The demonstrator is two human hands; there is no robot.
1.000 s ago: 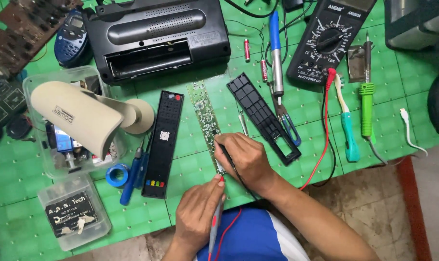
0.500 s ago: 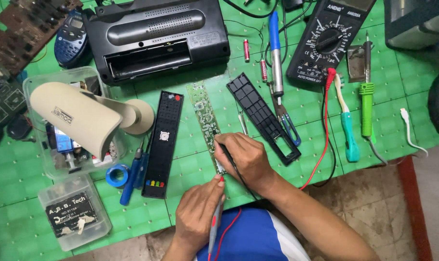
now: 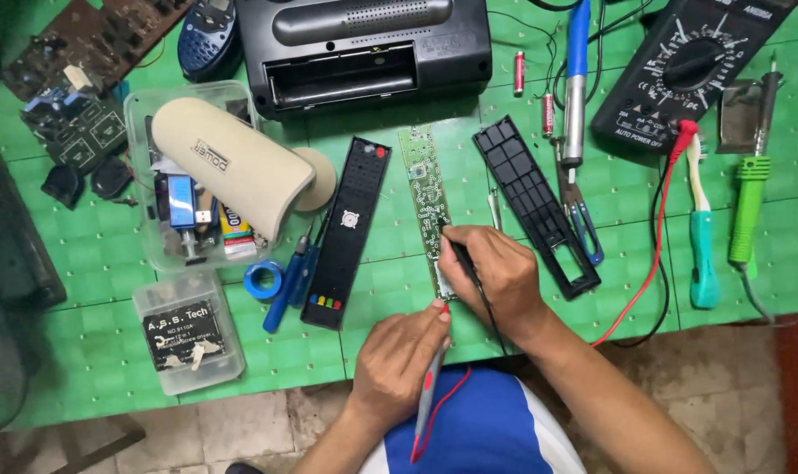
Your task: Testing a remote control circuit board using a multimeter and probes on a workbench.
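Observation:
A long green circuit board (image 3: 425, 197) lies on the green cutting mat (image 3: 399, 272). My right hand (image 3: 496, 276) holds a black probe, its tip touching the board's lower half. My left hand (image 3: 403, 360) holds a red probe (image 3: 430, 386), its tip at the board's near end. The remote's black front cover (image 3: 346, 233) lies left of the board, and the black back shell (image 3: 535, 202) lies to the right.
A black multimeter (image 3: 689, 70) sits at the far right, a black radio (image 3: 364, 48) at the back. A blue-handled soldering iron (image 3: 575, 79), green tools (image 3: 746, 206), a clear box with a beige cone (image 3: 228, 162) and a small parts box (image 3: 188, 333) surround the work.

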